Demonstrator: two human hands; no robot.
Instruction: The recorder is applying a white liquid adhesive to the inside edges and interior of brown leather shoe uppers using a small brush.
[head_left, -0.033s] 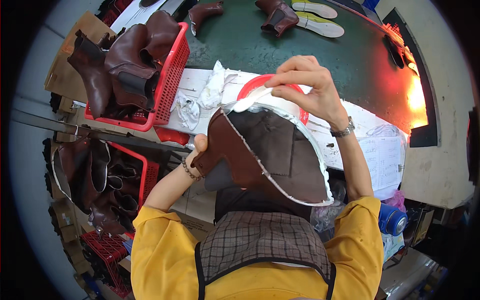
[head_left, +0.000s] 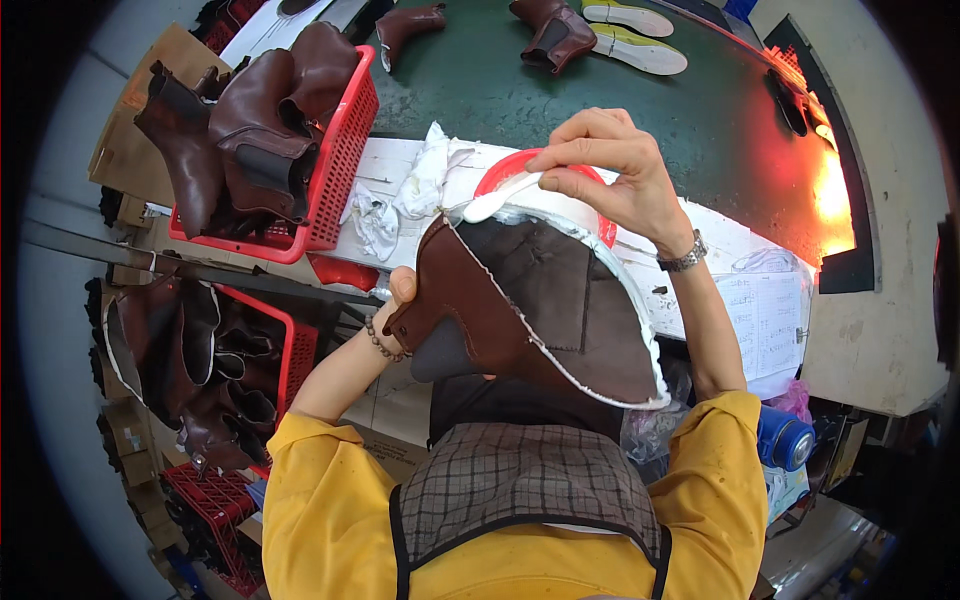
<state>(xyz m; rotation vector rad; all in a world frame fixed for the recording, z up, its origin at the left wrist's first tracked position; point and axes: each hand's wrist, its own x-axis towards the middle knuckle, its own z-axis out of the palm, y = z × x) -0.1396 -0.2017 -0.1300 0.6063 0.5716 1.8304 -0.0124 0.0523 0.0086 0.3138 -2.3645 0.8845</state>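
Observation:
My left hand (head_left: pixel 402 290) grips a brown leather boot upper (head_left: pixel 452 280) at its left end, thumb on top and most fingers hidden behind it. The upper's dark lining (head_left: pixel 550 285) faces up, and a white paste-like coat runs along its far and right edges. Between thumb and fingers, my right hand (head_left: pixel 605 170) pinches a white spoon-like applicator (head_left: pixel 490 203). Its rounded end is at the upper's far left edge; whether it touches cannot be told. Just beyond the upper stands a red-rimmed bowl (head_left: pixel 510 165), partly hidden by my right hand and the applicator.
Brown boots fill a red basket (head_left: pixel 345 140) at the left, with more uppers in a lower red basket (head_left: pixel 297 365). Crumpled white cloths (head_left: pixel 425 175) lie beside the bowl. A green bench (head_left: pixel 470 85) carries boots and yellow shoes; a heater (head_left: pixel 830 200) glows orange at right.
My right hand and the applicator have shifted slightly to the left. The boot upper has tilted a little in my left hand.

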